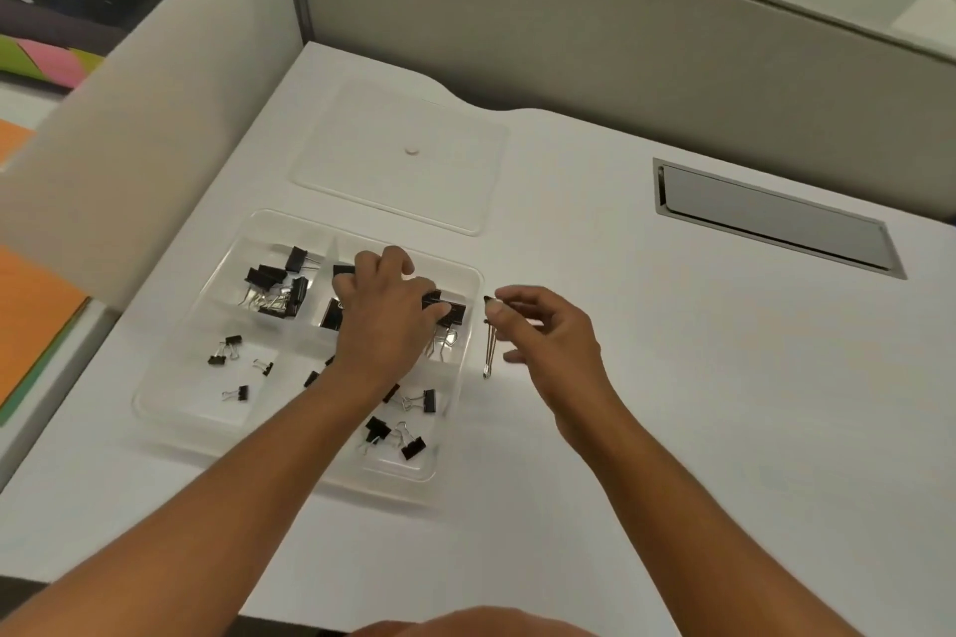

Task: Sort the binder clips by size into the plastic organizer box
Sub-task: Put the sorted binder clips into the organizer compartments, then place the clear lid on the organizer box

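We see the organizer box (468, 326) on the worktop (672, 404), its lid (455, 181) lying just behind it. Clips sit in its compartments: larger ones (271, 287) far left, small ones (227, 352) near left, more (408, 445) near right. A grommet plate (776, 217) lies far right.

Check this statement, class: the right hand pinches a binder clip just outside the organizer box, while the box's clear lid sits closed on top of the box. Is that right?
Not quite. The head view shows the clear lid lying flat on the desk beyond the open organizer box, not on it. The right hand does pinch a binder clip just outside the box.
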Available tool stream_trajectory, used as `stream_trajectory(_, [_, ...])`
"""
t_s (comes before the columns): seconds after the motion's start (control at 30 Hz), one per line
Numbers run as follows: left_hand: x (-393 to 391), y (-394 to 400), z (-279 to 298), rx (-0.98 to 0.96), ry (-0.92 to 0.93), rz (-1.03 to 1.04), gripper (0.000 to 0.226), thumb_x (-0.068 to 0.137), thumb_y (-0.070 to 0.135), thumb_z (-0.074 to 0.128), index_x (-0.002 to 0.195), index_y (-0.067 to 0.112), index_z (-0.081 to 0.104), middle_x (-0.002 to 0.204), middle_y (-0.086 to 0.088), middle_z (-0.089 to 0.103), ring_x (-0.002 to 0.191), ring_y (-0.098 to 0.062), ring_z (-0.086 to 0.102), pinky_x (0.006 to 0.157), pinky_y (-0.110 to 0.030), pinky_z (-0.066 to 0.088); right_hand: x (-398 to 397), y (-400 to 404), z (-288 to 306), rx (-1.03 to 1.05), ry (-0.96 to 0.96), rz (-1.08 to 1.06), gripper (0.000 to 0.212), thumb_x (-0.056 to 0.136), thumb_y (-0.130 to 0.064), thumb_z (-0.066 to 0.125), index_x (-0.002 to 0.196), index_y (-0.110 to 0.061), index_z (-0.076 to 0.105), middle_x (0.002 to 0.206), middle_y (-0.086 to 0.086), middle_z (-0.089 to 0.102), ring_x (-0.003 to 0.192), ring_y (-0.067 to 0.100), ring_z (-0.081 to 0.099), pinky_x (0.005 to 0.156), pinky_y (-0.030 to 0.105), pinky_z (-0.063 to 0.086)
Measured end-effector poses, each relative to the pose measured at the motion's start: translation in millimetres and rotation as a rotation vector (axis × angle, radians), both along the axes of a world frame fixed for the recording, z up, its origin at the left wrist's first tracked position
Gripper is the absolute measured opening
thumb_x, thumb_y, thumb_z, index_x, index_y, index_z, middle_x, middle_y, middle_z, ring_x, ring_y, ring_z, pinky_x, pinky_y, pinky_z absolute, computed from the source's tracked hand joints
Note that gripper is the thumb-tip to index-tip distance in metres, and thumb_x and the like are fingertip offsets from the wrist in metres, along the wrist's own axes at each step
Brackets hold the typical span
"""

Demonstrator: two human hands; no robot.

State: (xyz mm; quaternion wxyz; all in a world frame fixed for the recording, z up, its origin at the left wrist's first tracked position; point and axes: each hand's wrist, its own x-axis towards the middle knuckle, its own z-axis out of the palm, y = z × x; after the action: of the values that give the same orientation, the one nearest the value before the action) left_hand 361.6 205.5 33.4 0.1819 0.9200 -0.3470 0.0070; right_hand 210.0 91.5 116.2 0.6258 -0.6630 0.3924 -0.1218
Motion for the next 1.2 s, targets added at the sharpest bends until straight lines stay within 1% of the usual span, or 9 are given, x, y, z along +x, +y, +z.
stream_trajectory(0.2, [6.4, 26.5, 20.3, -0.213, 0.166, 0.164, 0.021, 0.1, 0.02, 0.066, 0.117, 0.027, 0.075, 0.122, -0.002, 0.053, 0.119, -0.027, 0.046, 0.098, -0.048, 0.037, 46.4, -0.6, -7.2, -0.398, 0.073, 0.322, 0.035, 0.086, -0.036, 0.081, 0.118, -0.037, 0.067, 0.116, -0.022, 0.068, 0.1, 0.002, 0.067, 0.076, 0.017, 0.052])
stream_trajectory(0.37, [7.2, 49.0, 27.8, -0.339, 0.199, 0.231, 0.024, 0.097, 0.012, 0.064, 0.11, 0.027, 0.076, 0.118, 0.0, 0.053, 0.117, -0.026, 0.048, 0.102, -0.049, 0.041, 73.4, 9.1, -23.2, -0.574, 0.206, 0.589, 0.035, 0.085, -0.032, 0.082, 0.117, -0.031, 0.068, 0.117, -0.012, 0.069, 0.107, 0.011, 0.064, 0.09, 0.032, 0.056])
stream_trajectory(0.47, [7.0, 54.0, 27.6, -0.367, 0.205, 0.268, 0.025, 0.096, 0.009, 0.064, 0.106, 0.027, 0.077, 0.118, 0.0, 0.053, 0.118, -0.025, 0.048, 0.1, -0.04, 0.036, 81.1, 17.1, -36.4, -0.74, 0.325, 0.616, 0.032, 0.084, -0.038, 0.082, 0.113, -0.028, 0.071, 0.112, -0.007, 0.07, 0.112, 0.022, 0.057, 0.093, 0.04, 0.05])
stream_trajectory(0.53, [7.0, 54.7, 26.7, -0.374, 0.203, 0.272, 0.026, 0.095, 0.007, 0.063, 0.105, 0.026, 0.077, 0.118, 0.0, 0.053, 0.117, -0.025, 0.048, 0.098, -0.038, 0.034, 82.4, 19.9, -44.1, -0.796, 0.386, 0.653, 0.029, 0.087, -0.04, 0.079, 0.113, -0.028, 0.075, 0.123, -0.004, 0.066, 0.119, 0.026, 0.049, 0.099, 0.041, 0.044])
stream_trajectory(0.6, [8.5, 54.1, 25.4, -0.387, 0.2, 0.255, 0.026, 0.095, 0.007, 0.063, 0.105, 0.027, 0.077, 0.116, 0.002, 0.053, 0.115, -0.025, 0.048, 0.099, -0.04, 0.038, 81.4, 18.9, -49.7, -0.777, 0.349, 0.621, 0.023, 0.093, -0.034, 0.074, 0.115, -0.027, 0.076, 0.132, -0.003, 0.059, 0.124, 0.026, 0.046, 0.103, 0.04, 0.041])
stream_trajectory(0.73, [20.7, 47.6, 22.2, -0.397, 0.194, 0.234, 0.022, 0.095, 0.011, 0.064, 0.102, 0.028, 0.076, 0.113, 0.005, 0.052, 0.114, -0.023, 0.047, 0.101, -0.048, 0.042, 80.1, 7.9, -54.8, -0.655, 0.166, 0.366, 0.015, 0.101, -0.023, 0.064, 0.112, -0.025, 0.074, 0.115, -0.01, 0.058, 0.114, 0.017, 0.054, 0.102, 0.038, 0.048])
stream_trajectory(1.0, [78.0, 2.7, 18.5, -0.364, 0.102, 0.074, 0.019, 0.094, 0.015, 0.061, 0.102, 0.024, 0.075, 0.108, 0.005, 0.053, 0.117, -0.023, 0.048, 0.097, -0.037, 0.037, 120.5, -31.9, -60.4, -0.55, 0.165, 0.196, 0.025, 0.098, -0.02, 0.061, 0.122, -0.027, 0.065, 0.125, -0.007, 0.055, 0.122, 0.018, 0.056, 0.101, 0.04, 0.051])
stream_trajectory(1.1, [131.5, -22.3, 19.3, -0.296, 0.096, 0.013, 0.02, 0.097, 0.014, 0.06, 0.107, 0.019, 0.076, 0.118, -0.005, 0.059, 0.124, -0.029, 0.048, 0.097, -0.042, 0.047, 147.5, -52.1, -63.7, -0.518, 0.238, 0.171, 0.04, 0.096, -0.019, 0.062, 0.136, -0.022, 0.059, 0.14, 0.001, 0.05, 0.128, 0.025, 0.053, 0.107, 0.038, 0.047])
stream_trajectory(1.2, [193.8, -41.0, 16.9, -0.101, 0.198, 0.103, 0.03, 0.101, 0.02, 0.058, 0.13, 0.016, 0.067, 0.14, -0.014, 0.05, 0.135, -0.036, 0.042, 0.105, -0.047, 0.047, 174.0, -67.8, -64.9, -0.279, 0.324, 0.094, 0.056, 0.099, -0.025, 0.061, 0.153, -0.019, 0.045, 0.157, 0.005, 0.039, 0.139, 0.027, 0.046, 0.11, 0.038, 0.043])
